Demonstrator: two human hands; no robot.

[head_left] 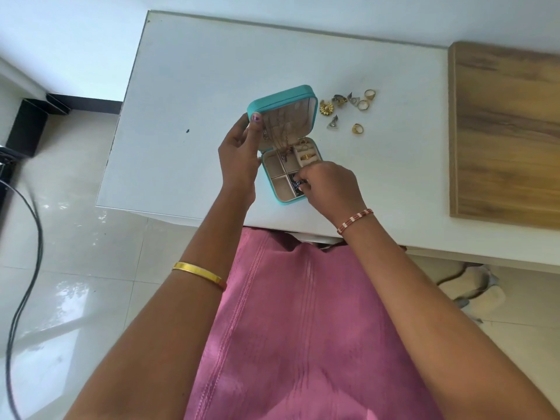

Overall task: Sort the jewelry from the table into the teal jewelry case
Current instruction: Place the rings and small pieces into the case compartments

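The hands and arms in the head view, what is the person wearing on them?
Both forearms are bare, with no sleeves. The left arm carries a plain gold bangle. The right wrist has a red and white beaded bracelet. The left hand has dark polish on the thumbnail. No rings are visible on the right hand.

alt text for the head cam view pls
A person's left hand holds up the lid of an open teal jewelry case on a white table, while the right hand puts a small dark piece into a compartment. Loose rings and earrings lie beside it.
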